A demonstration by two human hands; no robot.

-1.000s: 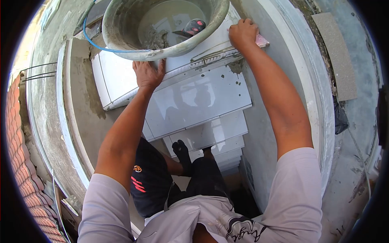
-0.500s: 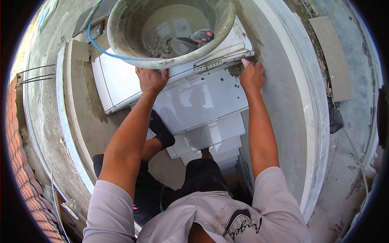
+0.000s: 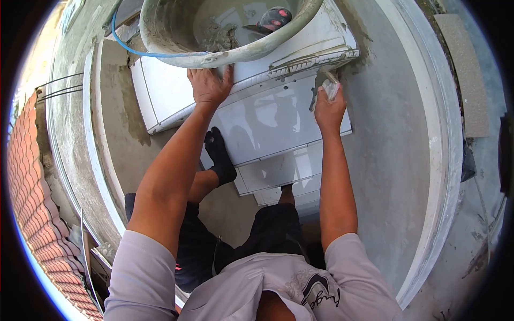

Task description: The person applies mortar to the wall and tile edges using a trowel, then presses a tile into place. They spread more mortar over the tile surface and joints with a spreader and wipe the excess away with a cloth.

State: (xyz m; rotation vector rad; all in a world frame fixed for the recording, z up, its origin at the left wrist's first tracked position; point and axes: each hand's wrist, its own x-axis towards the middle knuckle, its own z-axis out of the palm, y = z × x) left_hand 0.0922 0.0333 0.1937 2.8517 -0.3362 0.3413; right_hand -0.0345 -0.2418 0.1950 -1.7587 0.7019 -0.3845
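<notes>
My left hand lies palm down with its fingers apart at the edge of the white tiled step, right below the tub's rim. In my right hand a small flat scraper-like tool with a pale end is gripped; its grey, mortar-smeared part hangs over the lower stair tile. I cannot tell its exact kind. A large mortar-coated tub stands on the upper step, holding murky water, wet mortar and a tool with a black and pink handle.
More white-tiled stairs go down towards my feet. My foot in a black sock is on the left. Grey cement walls curve along both sides. A blue cord runs against the tub, and thin rods stick out at the left.
My right hand has drawn back from the step's corner, and the tool in it now shows over the lower tile. The dark mortar spots there are fewer. My left hand stays by the tub.
</notes>
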